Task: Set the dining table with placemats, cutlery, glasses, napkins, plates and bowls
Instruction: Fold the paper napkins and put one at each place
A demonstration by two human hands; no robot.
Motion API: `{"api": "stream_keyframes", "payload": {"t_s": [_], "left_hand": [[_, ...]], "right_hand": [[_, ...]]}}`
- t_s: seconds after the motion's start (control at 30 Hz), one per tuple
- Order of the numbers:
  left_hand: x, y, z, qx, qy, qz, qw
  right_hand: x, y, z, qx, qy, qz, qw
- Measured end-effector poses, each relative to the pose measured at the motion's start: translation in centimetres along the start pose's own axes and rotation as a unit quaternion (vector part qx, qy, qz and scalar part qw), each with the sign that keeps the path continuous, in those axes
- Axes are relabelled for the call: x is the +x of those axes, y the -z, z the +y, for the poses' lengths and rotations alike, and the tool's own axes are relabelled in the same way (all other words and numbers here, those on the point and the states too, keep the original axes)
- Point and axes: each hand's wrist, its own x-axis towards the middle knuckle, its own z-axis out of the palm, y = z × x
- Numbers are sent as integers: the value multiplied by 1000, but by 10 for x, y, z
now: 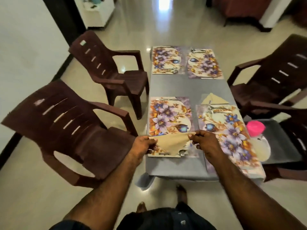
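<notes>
Your left hand and right hand each pinch a top corner of a beige napkin — stretched between them, above the near-left placemat on the desk. A second folded napkin lies beyond the near-right placemat.

We see both hands holding one beige napkin above the near edge of the grey table: left hand pinches its left corner, right hand its right corner, cloth stretched between them. Under it lies the near-left floral placemat. Three more floral placemats on the table; the near-right one carries cutlery at its far end, with a folded napkin just beyond. Brown plastic chairs stand on both sides. A dark tray at right holds a pink lid.
</notes>
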Motion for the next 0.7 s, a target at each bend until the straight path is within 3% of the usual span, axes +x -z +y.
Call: {"api": "stream_keyframes", "payload": {"t_s": [0.1,0.2,0.5,0.7], "left_hand": [[-10,-4,-32,34,47,-38,998],[-15,-10,-58,58,81,-27,995],[9,-34,-113,73,137,111,982],[29,-42,-129,81,138,186,969]], "right_hand": [[-27,11,40,-13,-55,19,998],[-37,9,70,-59,-104,31,992],[0,-10,130,-52,-209,65,974],[18,-12,141,-41,-200,82,976]]}}
